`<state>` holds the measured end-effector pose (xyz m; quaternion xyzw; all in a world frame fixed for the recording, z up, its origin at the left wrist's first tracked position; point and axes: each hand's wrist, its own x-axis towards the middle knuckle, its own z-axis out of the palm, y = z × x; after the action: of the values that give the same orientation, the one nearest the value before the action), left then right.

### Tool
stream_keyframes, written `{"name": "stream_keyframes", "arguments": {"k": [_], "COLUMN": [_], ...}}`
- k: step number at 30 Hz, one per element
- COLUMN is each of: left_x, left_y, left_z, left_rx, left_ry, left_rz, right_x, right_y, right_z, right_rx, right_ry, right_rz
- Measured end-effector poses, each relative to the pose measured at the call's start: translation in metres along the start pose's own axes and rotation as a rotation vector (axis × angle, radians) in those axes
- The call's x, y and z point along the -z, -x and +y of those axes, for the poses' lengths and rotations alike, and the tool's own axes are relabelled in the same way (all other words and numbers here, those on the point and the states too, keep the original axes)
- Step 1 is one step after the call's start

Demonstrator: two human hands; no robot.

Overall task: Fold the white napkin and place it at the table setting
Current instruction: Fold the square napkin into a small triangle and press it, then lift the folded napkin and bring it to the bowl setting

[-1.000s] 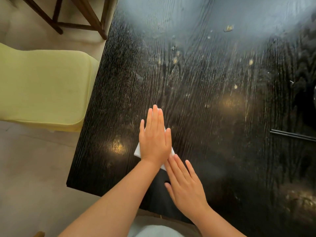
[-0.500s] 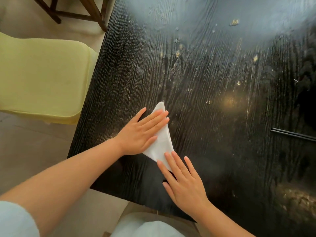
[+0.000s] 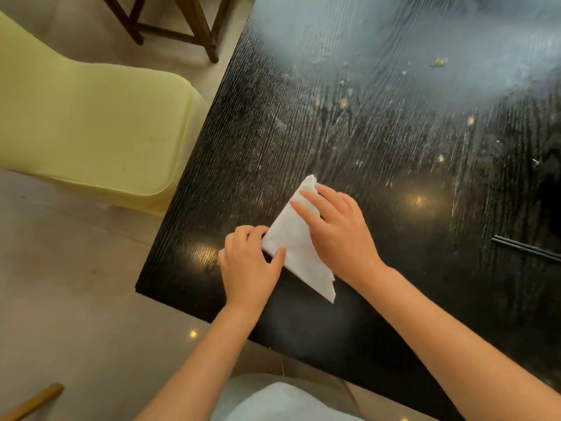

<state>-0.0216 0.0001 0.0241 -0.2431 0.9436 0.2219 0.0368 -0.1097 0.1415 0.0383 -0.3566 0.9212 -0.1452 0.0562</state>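
The white napkin (image 3: 294, 242), folded into a triangle, lies on the black table (image 3: 379, 165) near its front left corner. My left hand (image 3: 249, 262) pinches the napkin's left corner between thumb and fingers. My right hand (image 3: 337, 235) lies on the napkin's upper right side with its fingers spread flat, pressing the paper down. One point of the triangle sticks out past my right fingers at the far end, another at the near right.
A pair of dark chopsticks (image 3: 528, 249) lies at the table's right edge of view. A yellow chair (image 3: 91, 123) stands left of the table, with dark wooden chair legs (image 3: 194, 28) behind it. Crumbs and smears dot the tabletop.
My left hand slid off the top of the napkin and took its left corner. My right hand moved up from the near point onto the napkin's upper side.
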Motion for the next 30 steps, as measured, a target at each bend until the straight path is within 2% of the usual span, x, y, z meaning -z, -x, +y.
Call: {"name": "stream_keyframes", "arguments": {"k": [2,4,7,10,12,14,18,20,24,30], "left_x": [0.001,0.001,0.001,0.001,0.002,0.006,0.015,0.019,0.017,0.016], "left_y": [0.001,0.000,-0.003,-0.009,-0.014,-0.019,-0.027,-0.026,-0.022,-0.025], "left_z": [0.005,0.007,0.006,0.007,0.008,0.009,0.007,0.004,-0.005,-0.010], "left_rx": [0.050,0.073,0.039,-0.015,0.026,0.096,0.133,0.154,0.178,0.178], "left_ry": [0.038,0.102,0.172,0.244,0.347,0.463,0.771,0.928,0.918,0.807], "left_rz": [-0.030,-0.069,-0.114,-0.192,-0.257,-0.304,-0.407,-0.506,-0.580,-0.715], "right_x": [0.005,0.007,0.010,0.015,0.019,0.022,0.033,0.036,0.034,0.033], "right_y": [-0.038,-0.060,-0.069,-0.063,-0.058,-0.050,-0.033,-0.024,-0.009,0.005], "right_z": [0.012,0.022,0.032,0.037,0.042,0.047,0.060,0.067,0.078,0.088], "right_rx": [0.097,0.183,0.229,0.164,0.109,0.054,-0.182,-0.259,-0.416,-0.516], "right_ry": [0.079,0.156,0.234,0.210,0.173,0.076,-0.401,-0.551,-0.731,-0.770], "right_rz": [-0.220,-0.351,-0.376,-0.409,-0.433,-0.454,-0.482,-0.457,-0.357,-0.274]}}
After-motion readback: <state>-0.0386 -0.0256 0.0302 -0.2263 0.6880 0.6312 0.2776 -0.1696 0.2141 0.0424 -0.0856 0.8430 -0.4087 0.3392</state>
